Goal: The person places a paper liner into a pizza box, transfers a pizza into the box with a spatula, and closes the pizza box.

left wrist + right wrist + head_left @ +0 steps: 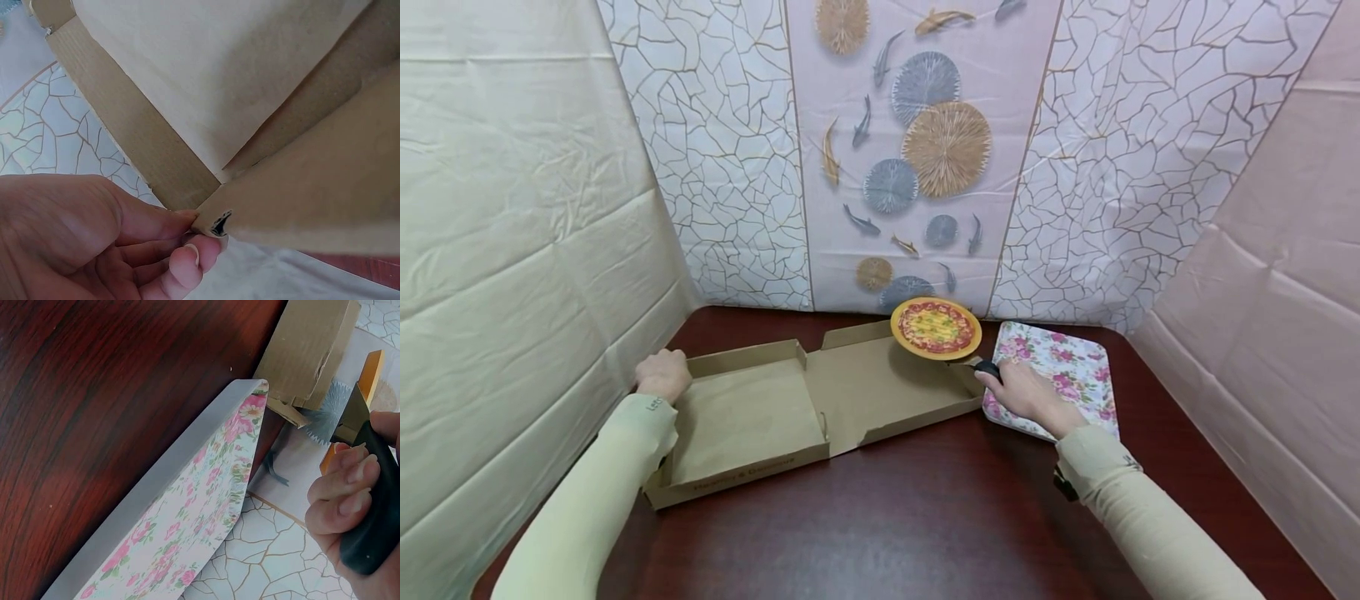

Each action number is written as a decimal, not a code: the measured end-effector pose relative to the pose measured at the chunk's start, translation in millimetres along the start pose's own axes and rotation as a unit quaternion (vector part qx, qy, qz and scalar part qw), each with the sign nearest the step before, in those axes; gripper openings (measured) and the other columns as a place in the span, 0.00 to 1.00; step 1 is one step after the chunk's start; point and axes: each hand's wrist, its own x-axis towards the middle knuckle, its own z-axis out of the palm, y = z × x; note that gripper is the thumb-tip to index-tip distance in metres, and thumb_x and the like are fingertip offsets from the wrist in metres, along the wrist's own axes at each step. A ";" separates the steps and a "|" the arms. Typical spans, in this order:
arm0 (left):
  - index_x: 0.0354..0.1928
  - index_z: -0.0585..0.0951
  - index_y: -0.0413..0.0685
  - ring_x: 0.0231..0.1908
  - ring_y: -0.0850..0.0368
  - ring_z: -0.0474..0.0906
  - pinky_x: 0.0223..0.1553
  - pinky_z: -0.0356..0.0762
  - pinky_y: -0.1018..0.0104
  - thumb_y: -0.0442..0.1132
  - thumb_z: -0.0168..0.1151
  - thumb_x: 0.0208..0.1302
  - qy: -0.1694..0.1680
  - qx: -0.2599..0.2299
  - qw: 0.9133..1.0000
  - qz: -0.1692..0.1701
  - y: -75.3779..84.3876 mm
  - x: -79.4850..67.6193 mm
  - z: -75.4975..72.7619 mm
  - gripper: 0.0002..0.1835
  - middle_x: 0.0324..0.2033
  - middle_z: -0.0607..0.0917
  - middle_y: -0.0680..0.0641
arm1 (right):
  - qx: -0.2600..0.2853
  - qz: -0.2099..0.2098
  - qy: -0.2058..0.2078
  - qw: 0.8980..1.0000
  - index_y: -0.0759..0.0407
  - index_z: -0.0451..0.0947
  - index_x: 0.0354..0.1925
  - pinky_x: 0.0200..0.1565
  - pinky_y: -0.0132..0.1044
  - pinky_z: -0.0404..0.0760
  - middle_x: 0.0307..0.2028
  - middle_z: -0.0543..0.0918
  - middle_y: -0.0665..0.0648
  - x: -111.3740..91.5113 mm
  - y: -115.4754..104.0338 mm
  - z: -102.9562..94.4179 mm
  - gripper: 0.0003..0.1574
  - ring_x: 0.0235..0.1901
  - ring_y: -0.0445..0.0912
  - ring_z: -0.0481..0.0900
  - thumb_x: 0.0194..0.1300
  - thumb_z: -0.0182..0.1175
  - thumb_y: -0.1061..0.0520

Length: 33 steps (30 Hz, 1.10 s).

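Observation:
My right hand grips the black handle of a server with a flat metal blade. On that blade rides a round pizza with a yellow rim, held over the opened lid of a cardboard pizza box; most of the blade is hidden beneath it. In the right wrist view the pizza appears nearly edge-on. My left hand is at the far left corner of the box, and in the left wrist view its thumb and fingers pinch the cardboard corner. Paper lines the box's base.
Right of the lid lies a rounded rectangular board with a pink floral print, below my right hand. The dark red wooden table ends at a patterned back wall, with pale cloth hanging on both sides.

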 end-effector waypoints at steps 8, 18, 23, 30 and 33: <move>0.48 0.77 0.26 0.45 0.27 0.78 0.38 0.78 0.39 0.31 0.48 0.62 0.000 0.003 1.000 -0.007 -0.9 3.1 2.8 0.17 0.45 0.80 0.24 | -0.013 -0.015 0.010 1.000 0.58 0.69 0.26 0.23 0.35 0.64 0.20 0.72 0.55 1.3 -8.1 2.1 0.27 0.19 0.46 0.69 0.73 0.48 0.40; 0.49 0.77 0.25 0.46 0.26 0.77 0.40 0.77 0.37 0.30 0.46 0.63 0.001 0.001 1.000 0.001 -0.5 0.6 4.6 0.18 0.46 0.79 0.23 | -0.003 -0.015 0.006 1.000 0.60 0.71 0.30 0.25 0.36 0.66 0.22 0.74 0.55 5.1 -17.3 5.8 0.27 0.21 0.46 0.70 0.72 0.47 0.39; 0.49 0.77 0.25 0.46 0.25 0.77 0.40 0.78 0.38 0.30 0.45 0.63 0.005 -0.004 1.000 0.001 -0.8 2.5 7.7 0.18 0.46 0.79 0.23 | -0.004 -0.018 0.004 1.000 0.60 0.71 0.30 0.25 0.35 0.64 0.22 0.73 0.55 7.0 -19.9 6.1 0.26 0.20 0.46 0.69 0.72 0.48 0.40; 0.49 0.76 0.24 0.46 0.25 0.77 0.40 0.78 0.37 0.31 0.46 0.62 0.007 -0.004 1.000 0.002 0.2 -0.1 2.6 0.18 0.46 0.78 0.23 | -0.006 -0.027 0.002 1.000 0.60 0.70 0.30 0.24 0.35 0.62 0.21 0.71 0.55 7.8 -24.8 6.5 0.26 0.19 0.46 0.66 0.73 0.47 0.40; 0.49 0.76 0.24 0.47 0.25 0.77 0.41 0.78 0.37 0.30 0.47 0.61 0.010 -0.005 1.000 0.000 -0.1 -0.4 1.0 0.18 0.46 0.78 0.23 | -0.005 -0.030 0.004 1.000 0.60 0.69 0.29 0.23 0.35 0.60 0.21 0.70 0.55 7.7 -27.8 7.1 0.27 0.18 0.46 0.65 0.73 0.47 0.40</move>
